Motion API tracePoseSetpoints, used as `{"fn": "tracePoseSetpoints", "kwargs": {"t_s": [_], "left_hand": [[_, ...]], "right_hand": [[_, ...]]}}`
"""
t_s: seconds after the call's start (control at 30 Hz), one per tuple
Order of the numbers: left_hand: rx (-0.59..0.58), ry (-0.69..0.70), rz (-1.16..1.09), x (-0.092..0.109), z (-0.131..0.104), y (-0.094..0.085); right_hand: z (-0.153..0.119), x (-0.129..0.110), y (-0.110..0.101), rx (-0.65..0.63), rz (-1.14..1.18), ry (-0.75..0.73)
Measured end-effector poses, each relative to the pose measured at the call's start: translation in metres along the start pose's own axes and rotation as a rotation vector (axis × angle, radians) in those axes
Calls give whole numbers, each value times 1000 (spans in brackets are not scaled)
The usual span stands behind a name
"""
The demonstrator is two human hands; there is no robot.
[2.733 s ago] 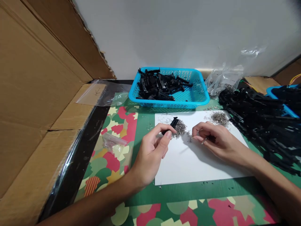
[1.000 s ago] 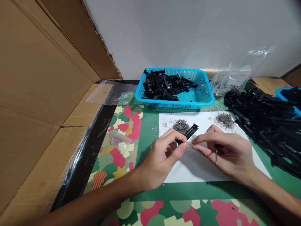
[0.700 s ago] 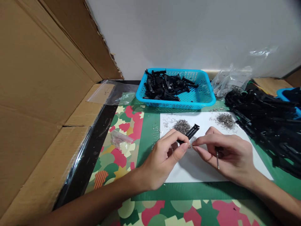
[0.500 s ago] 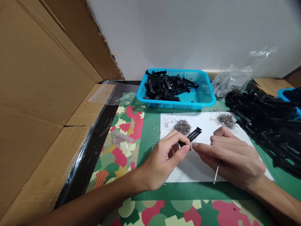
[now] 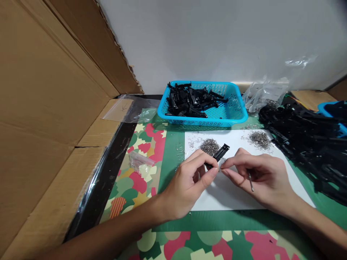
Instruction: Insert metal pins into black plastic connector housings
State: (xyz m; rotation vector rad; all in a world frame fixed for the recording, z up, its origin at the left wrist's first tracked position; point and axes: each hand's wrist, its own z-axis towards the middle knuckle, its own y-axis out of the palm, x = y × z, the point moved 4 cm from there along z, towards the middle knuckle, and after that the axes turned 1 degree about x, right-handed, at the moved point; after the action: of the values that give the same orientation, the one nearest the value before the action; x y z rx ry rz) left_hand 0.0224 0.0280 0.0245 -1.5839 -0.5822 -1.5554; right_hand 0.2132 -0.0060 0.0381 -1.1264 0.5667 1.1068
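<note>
left hand (image 5: 187,180): grip pinches black part (image 5: 222,152) above white sheet (image 5: 230,195). right hand (image 5: 260,177): fingertips nearly pressed together, thin metal rod (image 5: 251,181) against palm.

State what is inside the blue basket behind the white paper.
The blue basket holds a jumble of black parts, heaped mostly toward the left, with perforated floor showing at the right. Whatever lies beneath the heap is hidden.

Left hand (image 5: 192,180): mine, near centre, thumb and index pinched.
Right hand (image 5: 260,175): fingertips drawn together, pointing left.
</note>
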Motion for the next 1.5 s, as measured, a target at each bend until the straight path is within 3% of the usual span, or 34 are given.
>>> {"fn": "tracePoseSetpoints", "kwargs": {"t_s": [0.13, 0.27, 0.33, 0.47, 1.13, 1.5], "left_hand": [[-10, -34, -36, -2, -2, -1], [-13, -90, -97, -7, -6, 0], [16, -106, -140, -10, -7, 1], [70, -97, -214, -12, -7, 1], [85, -138, -103, -27, -4, -2], [55, -181, -141, -21, -4, 0]], "right_hand": [[-1, -4, -1, 72, -35, -36], [-1, -11, -3, 160, -196, -260], [0, -14, -3, 162, -274, -361], [2, -16, 0, 104, -349, -429], [2, -7, 7, 55, -405, -551], [-1, -4, 6, 34, -379, -568]]}}
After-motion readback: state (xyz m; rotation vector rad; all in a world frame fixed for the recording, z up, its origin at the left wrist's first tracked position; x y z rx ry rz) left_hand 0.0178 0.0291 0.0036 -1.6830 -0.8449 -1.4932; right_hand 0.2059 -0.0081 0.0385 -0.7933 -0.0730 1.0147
